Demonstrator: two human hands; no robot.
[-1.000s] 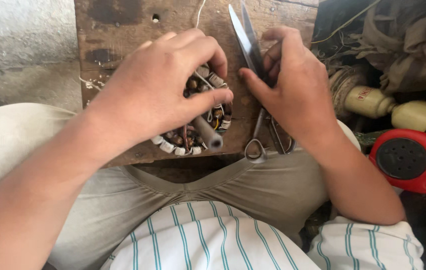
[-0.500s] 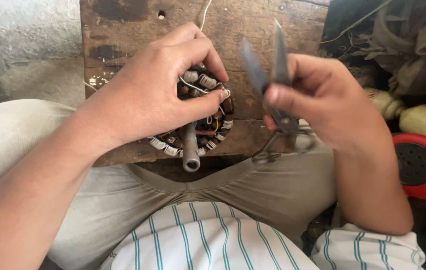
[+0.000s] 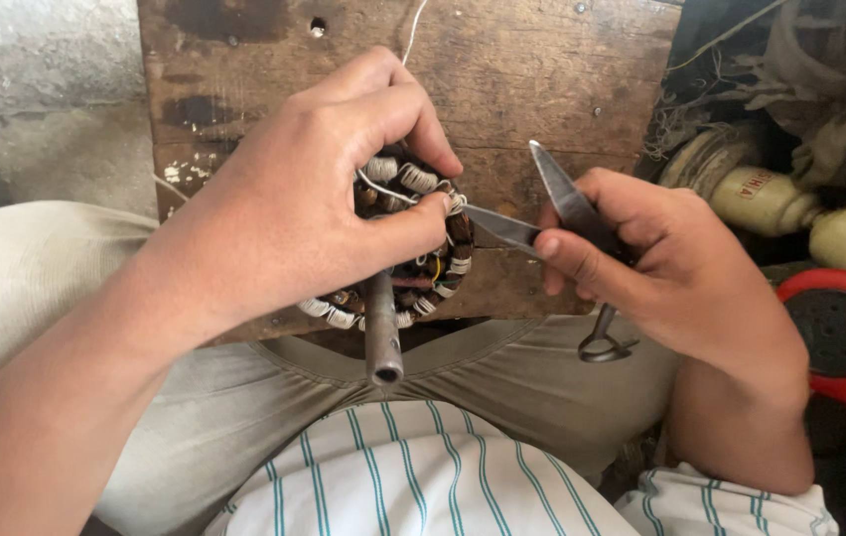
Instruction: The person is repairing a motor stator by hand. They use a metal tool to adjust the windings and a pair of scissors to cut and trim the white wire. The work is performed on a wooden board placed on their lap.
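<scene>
Head cam, steep down, close (lap-level)

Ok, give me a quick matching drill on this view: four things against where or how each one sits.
Things:
1 scissors
2 wound coil ring
3 metal shaft
4 red round casing

States:
A under the left hand
B far right edge
C blades open, in the right hand
D pointing toward the person's lap

Pairs: 1-C, 2-A, 3-D, 4-B

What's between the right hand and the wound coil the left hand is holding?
In the head view, only the open scissors: held in the right hand, their lower blade reaches across the wooden board to the coil by the left hand.
</scene>
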